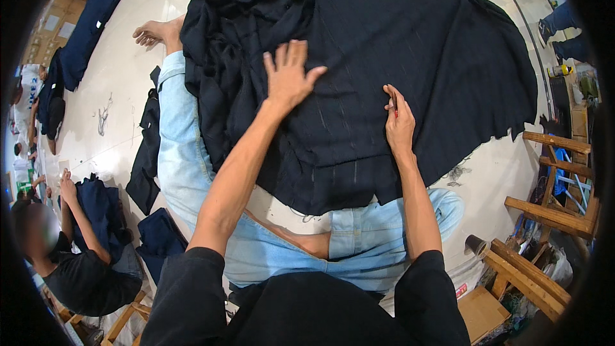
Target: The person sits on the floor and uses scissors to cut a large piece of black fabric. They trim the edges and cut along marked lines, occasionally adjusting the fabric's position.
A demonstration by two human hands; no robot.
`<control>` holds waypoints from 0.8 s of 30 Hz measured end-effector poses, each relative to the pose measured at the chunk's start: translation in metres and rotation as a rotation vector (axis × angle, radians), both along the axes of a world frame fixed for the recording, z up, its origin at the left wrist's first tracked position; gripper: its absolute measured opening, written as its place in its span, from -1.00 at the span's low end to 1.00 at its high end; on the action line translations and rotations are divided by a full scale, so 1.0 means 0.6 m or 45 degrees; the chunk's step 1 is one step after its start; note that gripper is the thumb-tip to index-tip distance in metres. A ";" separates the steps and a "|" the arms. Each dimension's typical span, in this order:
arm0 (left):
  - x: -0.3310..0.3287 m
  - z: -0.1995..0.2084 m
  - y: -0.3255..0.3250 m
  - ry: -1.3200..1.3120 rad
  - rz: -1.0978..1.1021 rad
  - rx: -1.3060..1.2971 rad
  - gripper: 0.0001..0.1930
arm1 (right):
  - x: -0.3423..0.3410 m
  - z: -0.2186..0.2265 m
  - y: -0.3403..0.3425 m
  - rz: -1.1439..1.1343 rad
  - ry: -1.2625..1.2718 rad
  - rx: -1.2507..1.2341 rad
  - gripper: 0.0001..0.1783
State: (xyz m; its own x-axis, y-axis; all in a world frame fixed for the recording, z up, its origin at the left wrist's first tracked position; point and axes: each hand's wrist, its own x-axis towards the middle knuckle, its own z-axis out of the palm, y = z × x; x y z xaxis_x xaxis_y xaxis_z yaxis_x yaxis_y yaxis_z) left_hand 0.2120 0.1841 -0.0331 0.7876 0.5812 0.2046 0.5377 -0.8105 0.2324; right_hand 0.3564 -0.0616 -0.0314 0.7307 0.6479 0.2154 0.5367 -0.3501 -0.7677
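A large piece of black fabric (448,57) with frayed edges and faint pale line marks lies over my lap and the floor in front of me. It is bunched into folds at the left and spread flatter at the right. My left hand (289,81) rests palm down on it with the fingers spread. Just above the cloth, right of centre, my right hand (400,123) has its fingers curled together around a small red thing, mostly hidden, whose kind I cannot make out.
A strip of black cloth (148,147) lies beside my left leg, with loose thread (104,115) on the tiled floor (118,134). A seated person (83,269) handles dark cloth at lower left. Wooden stools (557,218) and a cardboard piece (483,314) are at right.
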 end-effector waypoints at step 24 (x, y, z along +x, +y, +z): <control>0.024 -0.026 -0.159 -0.030 -0.085 -0.298 0.00 | 0.014 0.072 0.067 0.036 1.581 -0.176 -0.40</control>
State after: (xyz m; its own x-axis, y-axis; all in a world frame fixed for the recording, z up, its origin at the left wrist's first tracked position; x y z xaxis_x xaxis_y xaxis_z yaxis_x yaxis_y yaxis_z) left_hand 0.2263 0.0889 -0.0489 0.8223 0.5620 0.0897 0.4771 -0.7666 0.4297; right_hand 0.3649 -0.0215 0.0120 0.3769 0.6287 -0.6802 -0.5150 -0.4681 -0.7181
